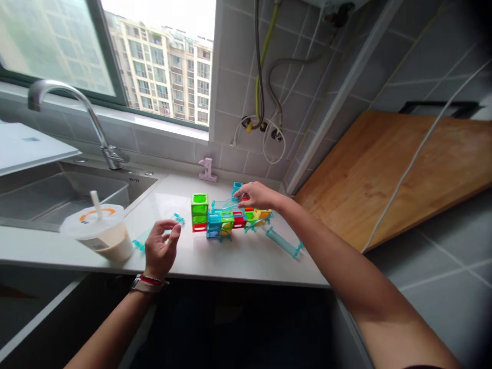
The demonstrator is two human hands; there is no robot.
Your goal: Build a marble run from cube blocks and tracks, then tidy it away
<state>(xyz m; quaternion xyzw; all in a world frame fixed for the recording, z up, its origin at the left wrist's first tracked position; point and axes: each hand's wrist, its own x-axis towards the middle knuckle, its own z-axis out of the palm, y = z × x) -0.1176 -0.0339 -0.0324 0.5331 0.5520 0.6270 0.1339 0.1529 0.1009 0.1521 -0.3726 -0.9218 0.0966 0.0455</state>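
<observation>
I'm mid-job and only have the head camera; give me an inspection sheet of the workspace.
Surface: white counter, with a sink at its left.
Job's things: coloured blocks in a joined row; a clear blue track lies loose to their right.
Clutter: lidded cup near the front edge; a pale figure by the wall.
Left hand: fingers curled, nothing seen held, beside the cup.
Right hand: fingertips at the rear of the blocks; grip unclear.
Cables: white cord crosses the wooden board.
Surroundings: faucet, window, wall hoses.
</observation>
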